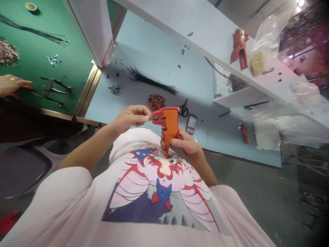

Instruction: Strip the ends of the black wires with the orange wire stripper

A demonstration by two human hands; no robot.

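Note:
My right hand [187,141] is wrapped round the handle of an orange and red wire stripper [171,123], held upright in front of my shirt. At the tool's red jaws, my left hand [133,118] pinches something small; it looks like a thin wire end, mostly hidden by the fingers. Just beyond the tool lies a pile of copper-coloured scraps [156,102] on the light blue table [197,79]. A bundle of dark wires [151,81] stretches behind that pile. Black scissors [183,108] and a phone [191,124] rest to the right of the tool.
A small heap of blue-tipped pieces [115,89] is at the table's left. A raised white shelf [205,44] bears another red tool [239,49] and plastic bags. At the green table [77,61], another person's hand [11,85] is near black tools. A red-handled tool [244,133] lies right.

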